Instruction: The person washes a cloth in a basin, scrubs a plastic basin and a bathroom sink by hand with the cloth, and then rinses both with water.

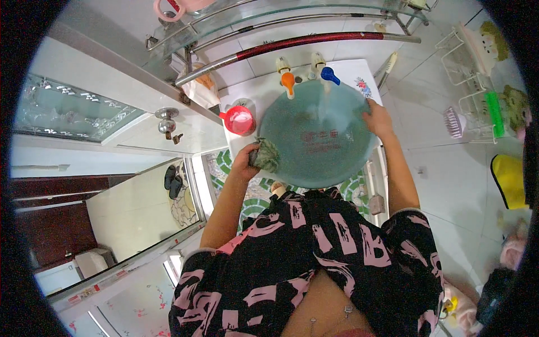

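Basin [342, 163], large, round and bluish green, is in the middle of the head camera's view, over the white sink [359, 74], with red print on its bottom. Its near edge comes close to the person's black-and-pink shirt [337, 233]; I cannot tell whether they touch. The left hand [245, 162] is at the basin's left edge, its fingers curled and pinching a bunched grey-green cloth [266, 155] that overlaps the rim. The right hand [378, 119] is at the upper right of the basin, fingers bent over the rim and closed on it; I cannot tell how the hidden fingertips sit underneath.

Behind the basin are two taps, one with an orange handle [287, 82] and one with a blue handle [329, 75]. A pale streak shows in the basin below the blue one; I cannot tell whether it is running water. A red cup [241, 121] stands on the sink top just left of the basin, near the left hand.

Above the taps runs a red-and-silver rail [309, 40] under a glass shelf [314, 9]. On the right wall are a purple-and-white brush [452, 122] and a green brush [494, 114]. Dark shoes [173, 181] lie beyond the doorway at left.
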Motion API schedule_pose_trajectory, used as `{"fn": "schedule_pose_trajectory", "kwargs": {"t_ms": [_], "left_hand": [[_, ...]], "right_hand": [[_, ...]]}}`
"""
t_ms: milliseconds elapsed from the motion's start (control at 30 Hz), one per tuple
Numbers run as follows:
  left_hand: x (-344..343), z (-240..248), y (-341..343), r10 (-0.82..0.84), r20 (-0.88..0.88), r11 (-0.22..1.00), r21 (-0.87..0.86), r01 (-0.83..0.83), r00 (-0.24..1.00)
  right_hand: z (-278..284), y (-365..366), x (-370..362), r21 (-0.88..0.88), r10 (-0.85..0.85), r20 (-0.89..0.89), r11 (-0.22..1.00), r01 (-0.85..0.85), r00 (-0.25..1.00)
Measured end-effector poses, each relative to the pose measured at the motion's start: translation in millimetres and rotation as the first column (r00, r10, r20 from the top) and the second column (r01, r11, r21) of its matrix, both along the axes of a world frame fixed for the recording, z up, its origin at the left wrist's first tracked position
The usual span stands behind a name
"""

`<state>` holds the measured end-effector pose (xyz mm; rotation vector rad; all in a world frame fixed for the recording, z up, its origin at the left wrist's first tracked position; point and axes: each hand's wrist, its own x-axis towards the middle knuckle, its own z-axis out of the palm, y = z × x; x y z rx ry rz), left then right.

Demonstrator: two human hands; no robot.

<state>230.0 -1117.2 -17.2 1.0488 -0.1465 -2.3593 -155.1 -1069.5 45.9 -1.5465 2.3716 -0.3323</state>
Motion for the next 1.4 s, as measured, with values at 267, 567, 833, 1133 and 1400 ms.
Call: {"fn": "schedule_pose_trajectory", "kwargs": {"t_ms": [267,567,833,1133,1400], "left_hand": [[-34,22,10,-0.048,-0.014,0.998,-0.033,0.048,0.999],[13,113,-4,-0.008,-0.146,0.983,-0.181,-0.019,0.989],[-19,98,-49,0.149,-0.367,0.979,-0.078,-0.19,0.918],[-24,114,-41,0.251,-0.347,0.961,-0.024,-0.276,0.904],[9,79,0,0.116,-0.305,0.983,-0.102,-0.154,0.945]], "right_hand": [[-9,40,-37,-0.269,-0.021,-0.004,0.963,0.019,1.0],[-58,14,-70,0.14,0.134,0.294,0.973,-0.181,0.946],[-81,-10,-83,0.449,0.249,0.363,0.798,-0.403,0.898],[-76,-26,-81,0.441,0.177,0.401,0.823,-0.359,0.899],[-67,-4,-83,0.206,0.265,0.321,0.918,-0.34,0.909]]}}
